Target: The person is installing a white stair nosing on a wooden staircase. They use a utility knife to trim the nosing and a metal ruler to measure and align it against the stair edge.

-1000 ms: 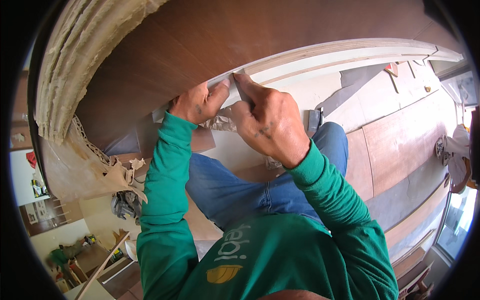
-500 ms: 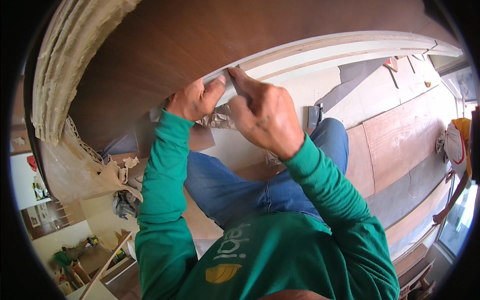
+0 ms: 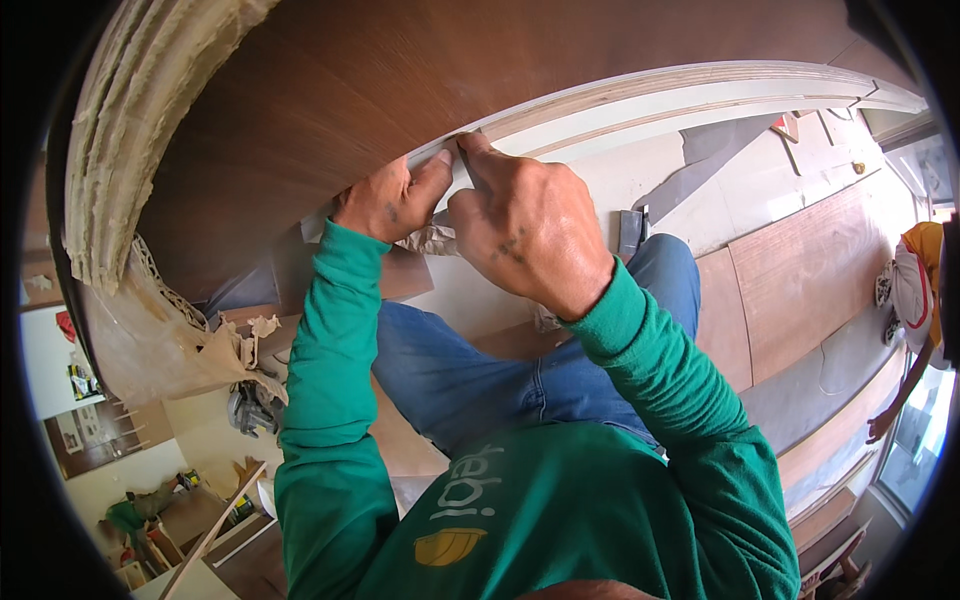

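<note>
A large brown wood panel [image 3: 520, 40] fills the upper view, with a pale layered edge [image 3: 650, 100] running along it. My left hand [image 3: 392, 196] is at this edge, thumb pressed along a narrow grey strip, its other fingers largely hidden. My right hand [image 3: 530, 225] is closed beside it, index fingertip against the same edge; a grey piece under the fingers is too hidden to name. Crumpled brown paper [image 3: 425, 238] shows below my hands, behind them. A thick, rough pale layered edge [image 3: 130, 130] with torn wrapping [image 3: 170, 340] borders the panel at left.
My jeans-clad knees are below. Plywood sheets [image 3: 800, 290] and grey sheets lie on the floor to the right. Another person's arm [image 3: 905, 390] and yellow clothing show at the right rim. A dark tool [image 3: 250, 410] and a cluttered shelf [image 3: 175, 510] are at lower left.
My hands stay at the edge, appearing slightly higher and further left, along with the panel; my right thumb has shifted. The other person's yellow clothing and arm have come into view at right.
</note>
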`<state>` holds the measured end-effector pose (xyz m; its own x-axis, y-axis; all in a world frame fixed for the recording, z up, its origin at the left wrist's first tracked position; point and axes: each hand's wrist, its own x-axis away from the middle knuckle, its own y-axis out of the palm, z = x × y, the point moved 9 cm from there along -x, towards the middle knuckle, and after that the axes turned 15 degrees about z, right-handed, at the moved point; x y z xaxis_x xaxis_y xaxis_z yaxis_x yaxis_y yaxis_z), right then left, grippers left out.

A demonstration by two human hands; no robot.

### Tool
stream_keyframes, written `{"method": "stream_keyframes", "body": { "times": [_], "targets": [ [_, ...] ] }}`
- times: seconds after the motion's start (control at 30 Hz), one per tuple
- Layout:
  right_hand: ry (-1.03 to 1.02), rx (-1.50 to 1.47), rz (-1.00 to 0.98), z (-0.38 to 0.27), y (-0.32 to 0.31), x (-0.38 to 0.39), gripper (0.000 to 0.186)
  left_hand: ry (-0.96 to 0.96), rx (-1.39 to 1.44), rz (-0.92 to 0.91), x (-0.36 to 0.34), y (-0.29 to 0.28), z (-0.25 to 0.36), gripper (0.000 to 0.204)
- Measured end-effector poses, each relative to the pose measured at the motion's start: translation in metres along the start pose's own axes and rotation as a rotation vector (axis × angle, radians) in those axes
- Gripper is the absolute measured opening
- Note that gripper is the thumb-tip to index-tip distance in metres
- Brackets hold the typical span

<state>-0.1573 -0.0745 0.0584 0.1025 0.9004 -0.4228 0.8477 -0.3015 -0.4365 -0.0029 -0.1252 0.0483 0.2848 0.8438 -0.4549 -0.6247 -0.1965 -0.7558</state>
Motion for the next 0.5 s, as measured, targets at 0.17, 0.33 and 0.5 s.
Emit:
{"method": "stream_keyframes", "body": {
  "times": [0.17, 0.33, 0.5],
  "targets": [
    [0.061, -0.098, 0.019, 0.004, -0.006, 0.000, 0.041, 0.015, 0.024, 0.078, -0.004, -0.002, -0.004, 0.041],
    [0.106, -0.146, 0.013, 0.009, -0.009, 0.009, 0.043, -0.101, 0.046, 0.028, -0.003, 0.001, -0.010, 0.041],
    [0.143, -0.155, 0.005, 0.015, -0.004, 0.013, 0.047, 0.018, 0.021, 0.125, -0.003, -0.005, -0.005, 0.042]
  ]
}}
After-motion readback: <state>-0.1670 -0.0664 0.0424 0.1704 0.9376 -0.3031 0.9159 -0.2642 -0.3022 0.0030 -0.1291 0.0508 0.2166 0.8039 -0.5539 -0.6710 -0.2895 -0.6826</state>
